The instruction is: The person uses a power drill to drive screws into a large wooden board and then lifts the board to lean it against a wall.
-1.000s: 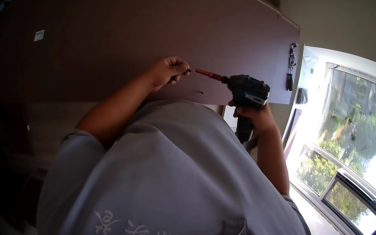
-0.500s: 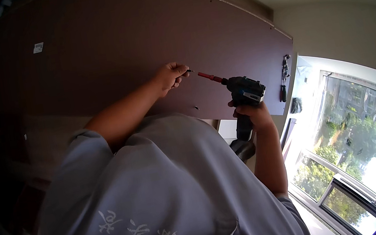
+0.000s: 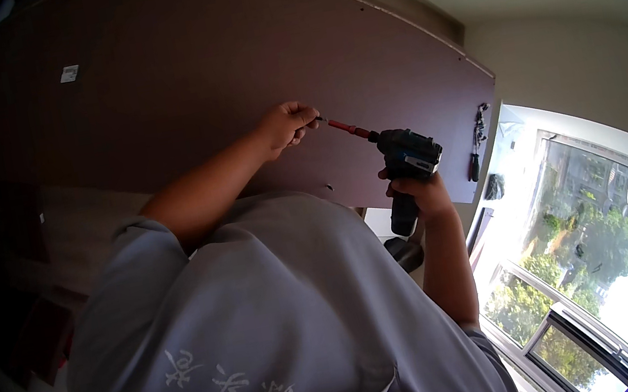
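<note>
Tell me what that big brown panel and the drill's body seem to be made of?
The brown panel looks like laminated board: flat, matte, uniformly dark brown with a paler edge strip, though solid wood can't be ruled out. The drill body looks like moulded plastic, dark teal and black with a slight sheen; its red-sleeved bit looks metal at the tip.

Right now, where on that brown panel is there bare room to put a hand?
Bare: the brown panel left of the left hand, below the small white sticker; also up right, toward the hinge hardware. Crowded: where the fingertips meet the red bit of the drill in the right hand.
</note>
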A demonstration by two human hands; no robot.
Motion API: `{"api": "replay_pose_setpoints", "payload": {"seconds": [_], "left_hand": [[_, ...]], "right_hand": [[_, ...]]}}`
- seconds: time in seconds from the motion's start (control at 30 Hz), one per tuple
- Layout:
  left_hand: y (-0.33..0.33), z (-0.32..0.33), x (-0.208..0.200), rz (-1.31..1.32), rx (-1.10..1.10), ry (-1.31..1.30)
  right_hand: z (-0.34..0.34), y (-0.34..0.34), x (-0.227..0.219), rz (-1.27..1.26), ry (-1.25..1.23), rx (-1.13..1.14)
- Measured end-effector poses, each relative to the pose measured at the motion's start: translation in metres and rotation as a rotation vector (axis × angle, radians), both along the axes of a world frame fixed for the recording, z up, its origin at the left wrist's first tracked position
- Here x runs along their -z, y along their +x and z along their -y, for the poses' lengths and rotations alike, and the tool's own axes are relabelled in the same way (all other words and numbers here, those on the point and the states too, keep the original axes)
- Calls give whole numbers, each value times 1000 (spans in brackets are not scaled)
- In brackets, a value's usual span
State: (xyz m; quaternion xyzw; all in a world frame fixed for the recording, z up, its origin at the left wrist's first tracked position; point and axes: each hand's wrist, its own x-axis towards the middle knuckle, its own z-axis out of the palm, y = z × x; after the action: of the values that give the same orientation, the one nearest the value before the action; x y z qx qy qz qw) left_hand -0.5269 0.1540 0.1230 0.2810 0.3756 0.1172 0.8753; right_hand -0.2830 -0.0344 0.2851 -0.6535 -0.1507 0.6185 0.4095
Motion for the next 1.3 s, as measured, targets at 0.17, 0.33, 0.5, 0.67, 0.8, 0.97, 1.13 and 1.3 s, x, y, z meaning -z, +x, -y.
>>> {"api": "replay_pose_setpoints", "payload": {"seconds": [0.17,0.33,0.5,0.67,0.8,0.97,1.13,1.3], "left_hand": [[9,0,-3,75,112,-19],[32,9,15,-35,163,-26],[28,1,41,-184,145,204],[-61,-10,44,-472,104,274],[-139,0,36,-501,68,118],[-150,10,26,-493,0,100],[-145,4,35,-482,5,104],[-141,4,29,-496,10,77]], "right_hand": [[-4,9,3,-62,-34,-3],[-19,6,17,-11,-23,-21],[-61,20,52,139,-30,26],[-137,58,78,284,59,197],[-210,97,89,332,104,210],[-273,122,72,474,-13,-53],[-319,127,55,847,-74,-451],[-331,113,54,935,-93,-501]]}}
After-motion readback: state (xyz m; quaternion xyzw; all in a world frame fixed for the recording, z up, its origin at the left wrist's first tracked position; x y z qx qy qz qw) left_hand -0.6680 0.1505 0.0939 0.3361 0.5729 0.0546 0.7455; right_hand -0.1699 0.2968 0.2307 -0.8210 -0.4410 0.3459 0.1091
